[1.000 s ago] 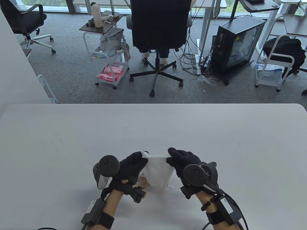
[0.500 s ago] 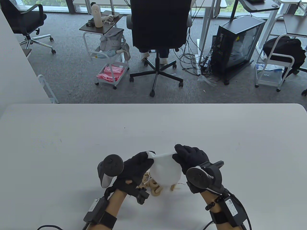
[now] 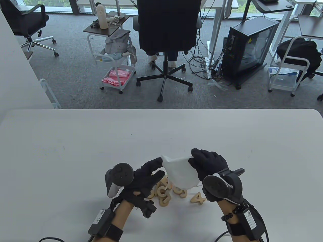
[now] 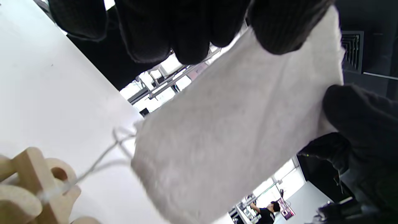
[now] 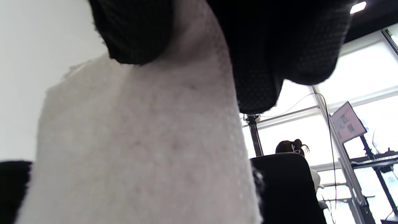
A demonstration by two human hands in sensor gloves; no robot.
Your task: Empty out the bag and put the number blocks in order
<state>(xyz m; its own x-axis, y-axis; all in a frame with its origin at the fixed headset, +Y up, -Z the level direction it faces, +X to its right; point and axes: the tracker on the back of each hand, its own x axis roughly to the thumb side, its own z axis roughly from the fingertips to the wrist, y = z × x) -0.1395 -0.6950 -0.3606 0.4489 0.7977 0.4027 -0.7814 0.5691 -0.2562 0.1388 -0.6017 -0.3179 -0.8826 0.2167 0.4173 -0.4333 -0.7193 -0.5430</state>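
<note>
A white cloth bag [image 3: 180, 172] hangs upside down over the near middle of the table, its drawstring [image 4: 102, 155] trailing down. My left hand [image 3: 159, 163] pinches its upper left corner. My right hand [image 3: 192, 157] pinches its upper right corner. Several wooden number blocks [image 3: 161, 192] lie piled under the bag, with a "4" [image 3: 198, 198] lying apart to the right. The bag [image 4: 236, 124] fills the left wrist view below my left hand [image 4: 230, 37], with blocks [image 4: 31, 183] at the lower left. In the right wrist view my right hand [image 5: 199, 37] grips the bag [image 5: 140, 149].
The white table [image 3: 75, 141] stretches wide to the left, right and far side of the hands. Beyond its far edge stand an office chair [image 3: 167, 27] and a wheeled cart [image 3: 113, 50] on the carpet.
Both hands lifted the bag and carried it up and to the right. Number blocks dropped out of it onto the table, and the "4" came to lie apart on the right.
</note>
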